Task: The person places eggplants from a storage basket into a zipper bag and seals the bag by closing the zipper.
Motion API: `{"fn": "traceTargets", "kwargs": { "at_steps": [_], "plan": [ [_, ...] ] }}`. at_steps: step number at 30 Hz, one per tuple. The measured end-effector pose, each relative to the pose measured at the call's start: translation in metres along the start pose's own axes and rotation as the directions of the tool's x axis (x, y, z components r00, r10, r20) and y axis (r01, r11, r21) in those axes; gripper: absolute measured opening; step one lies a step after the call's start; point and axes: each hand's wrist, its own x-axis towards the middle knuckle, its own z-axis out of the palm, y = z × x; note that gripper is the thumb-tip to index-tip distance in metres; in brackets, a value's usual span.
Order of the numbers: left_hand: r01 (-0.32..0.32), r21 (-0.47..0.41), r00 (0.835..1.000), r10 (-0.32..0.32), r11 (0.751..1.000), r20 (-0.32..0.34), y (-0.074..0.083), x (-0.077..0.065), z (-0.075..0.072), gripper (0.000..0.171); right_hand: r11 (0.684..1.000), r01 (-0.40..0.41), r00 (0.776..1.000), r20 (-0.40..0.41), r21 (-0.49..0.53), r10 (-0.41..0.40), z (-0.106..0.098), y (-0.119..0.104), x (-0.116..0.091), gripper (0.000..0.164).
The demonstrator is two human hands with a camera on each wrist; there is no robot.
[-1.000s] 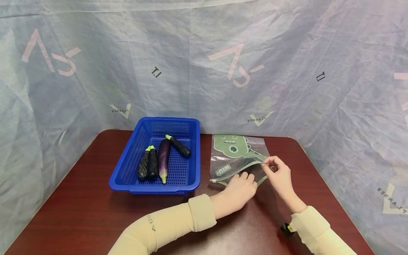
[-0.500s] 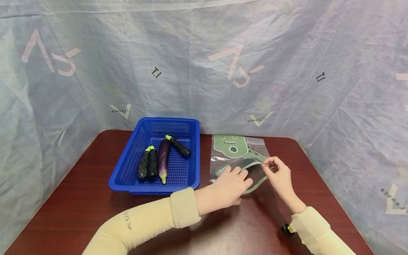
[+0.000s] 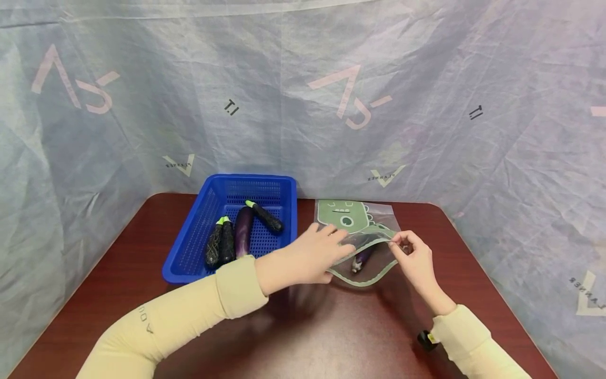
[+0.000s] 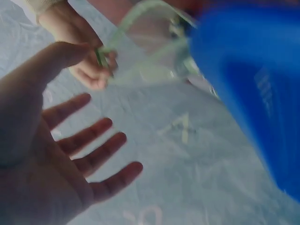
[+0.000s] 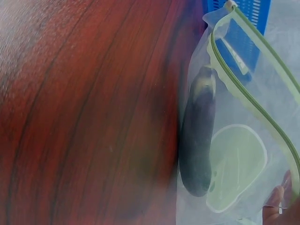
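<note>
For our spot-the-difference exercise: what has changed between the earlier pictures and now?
The left grip moved left from the mouth of the zip bag toward the blue plastic basket; spread open, it now holds nothing. This uncovered the stem end of the bagged eggplant in the head view. The right grip still pinches the zip bag's edge; the basket and its purple eggplant stayed put.

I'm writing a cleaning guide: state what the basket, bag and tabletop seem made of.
Basket: likely molded plastic, smooth with slight sheen, going by its regular perforations.
Bag: probably thin, glossy plastic film, as the eggplant shows through.
Tabletop: glossy reddish-brown with streaked grain; wood or laminate, unclear.
</note>
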Motion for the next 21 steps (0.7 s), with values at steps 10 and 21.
{"fn": "traceTargets", "kwargs": {
  "at_steps": [10,21],
  "plan": [
    [-0.049,-0.07,0.998,0.046,0.996,-0.054,-0.046,-0.02,-0.015,0.067,1.0,-0.008,1.0,-0.007,-0.003,0.008,-0.002,0.0,0.001,0.009],
    [-0.023,-0.124,0.999,0.017,0.992,-0.044,-0.091,-0.028,-0.005,0.066,1.0,0.006,1.0,-0.01,0.014,-0.006,-0.003,0.0,0.0,0.009]
  ]
}}
